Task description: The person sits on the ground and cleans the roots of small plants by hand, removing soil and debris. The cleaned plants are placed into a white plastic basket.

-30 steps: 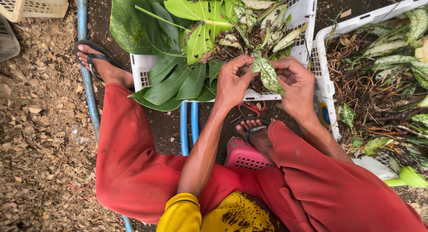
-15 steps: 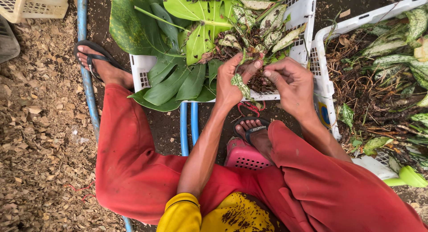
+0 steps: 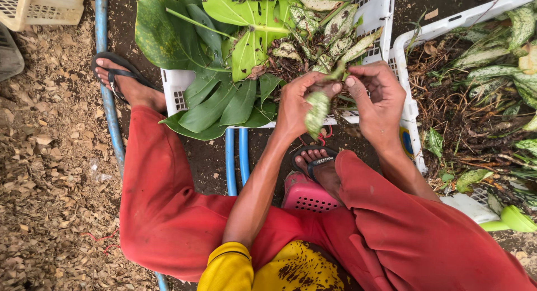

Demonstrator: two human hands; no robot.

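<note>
Two hands held a small pale green speckled leaf cutting (image 3: 317, 111) over a crate.

The leaf cutting hung down from the left hand (image 3: 295, 103), whose fingers were pinched on its top. The right hand (image 3: 379, 101) was just beside it, fingers closed on the same stem end. Behind them sat a white plastic crate (image 3: 385, 22) full of big dark green leaves (image 3: 168, 33) and spotted cuttings. A second white crate (image 3: 447, 25) of roots stood on the right, on brown dirt.

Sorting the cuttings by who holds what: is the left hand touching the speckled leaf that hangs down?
Touching. The head view shows the left hand pinching the top of the speckled leaf, which hangs against its palm.
</note>
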